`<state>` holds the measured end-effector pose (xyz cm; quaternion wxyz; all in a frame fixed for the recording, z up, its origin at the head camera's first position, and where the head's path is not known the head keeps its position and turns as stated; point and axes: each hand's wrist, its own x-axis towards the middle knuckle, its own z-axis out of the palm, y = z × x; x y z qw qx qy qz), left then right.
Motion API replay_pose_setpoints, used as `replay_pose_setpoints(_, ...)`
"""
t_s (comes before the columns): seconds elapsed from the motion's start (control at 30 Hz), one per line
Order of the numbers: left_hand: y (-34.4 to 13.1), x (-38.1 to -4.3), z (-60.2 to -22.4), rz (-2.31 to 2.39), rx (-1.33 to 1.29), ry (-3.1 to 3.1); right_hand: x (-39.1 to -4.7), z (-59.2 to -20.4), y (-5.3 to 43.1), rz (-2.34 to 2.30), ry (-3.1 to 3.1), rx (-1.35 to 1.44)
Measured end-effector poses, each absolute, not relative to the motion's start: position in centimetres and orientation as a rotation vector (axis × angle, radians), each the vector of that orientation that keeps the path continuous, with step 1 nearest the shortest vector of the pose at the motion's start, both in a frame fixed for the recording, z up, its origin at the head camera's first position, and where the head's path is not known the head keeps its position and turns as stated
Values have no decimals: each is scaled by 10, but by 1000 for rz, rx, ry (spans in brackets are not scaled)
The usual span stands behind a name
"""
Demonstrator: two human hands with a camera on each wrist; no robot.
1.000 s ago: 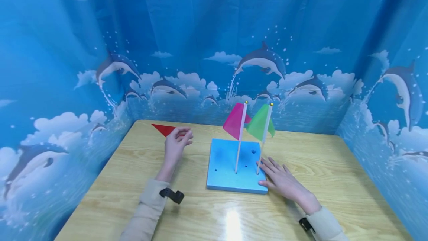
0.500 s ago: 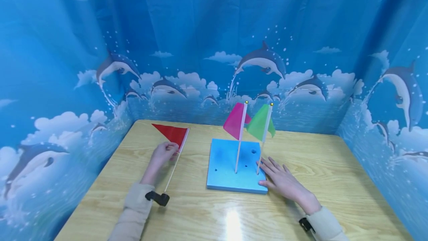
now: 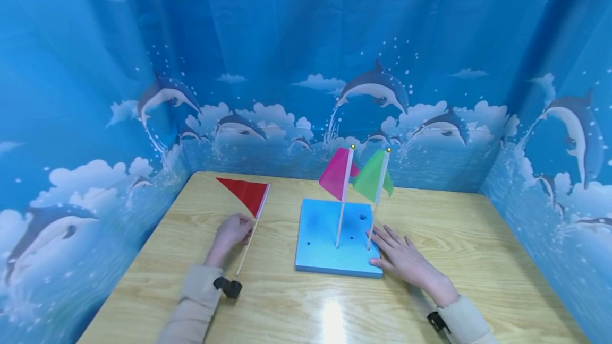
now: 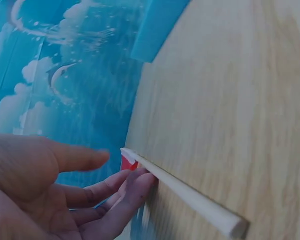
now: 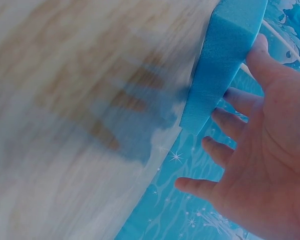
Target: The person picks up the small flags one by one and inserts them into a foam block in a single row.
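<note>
A red triangular flag [image 3: 246,193] lies on the table at the left, its thin wooden stick [image 3: 247,247] pointing toward the front. My left hand [image 3: 234,230] is beside the stick just below the cloth. In the left wrist view, the left fingertips [image 4: 142,182] are at the stick [image 4: 190,195], with the thumb raised apart from them. A blue foam block [image 3: 320,259] with holes holds a pink flag [image 3: 336,174] and a green flag [image 3: 372,177] upright, slightly tilted. My right hand [image 3: 406,259] rests with spread fingers on the block's right edge.
The wooden table [image 3: 282,307] ends at a blue curtain [image 3: 287,68] printed with dolphins, which surrounds the back and sides. Small holes show in the block's top, with a larger hole [image 3: 363,217] near its back right corner.
My left hand has moved off the red flag's cloth, down and left to its stick. The red flag's cloth and stick are now uncovered. My right hand stays at the block.
</note>
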<state>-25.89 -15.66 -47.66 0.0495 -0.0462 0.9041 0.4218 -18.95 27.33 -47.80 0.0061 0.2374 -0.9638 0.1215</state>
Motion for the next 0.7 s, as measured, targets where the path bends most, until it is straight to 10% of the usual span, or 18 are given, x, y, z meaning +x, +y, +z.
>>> replay_pose_setpoints(0.7,-150,-259,-472,999,-180,2937,-188,-476,273,381,-3020,749)
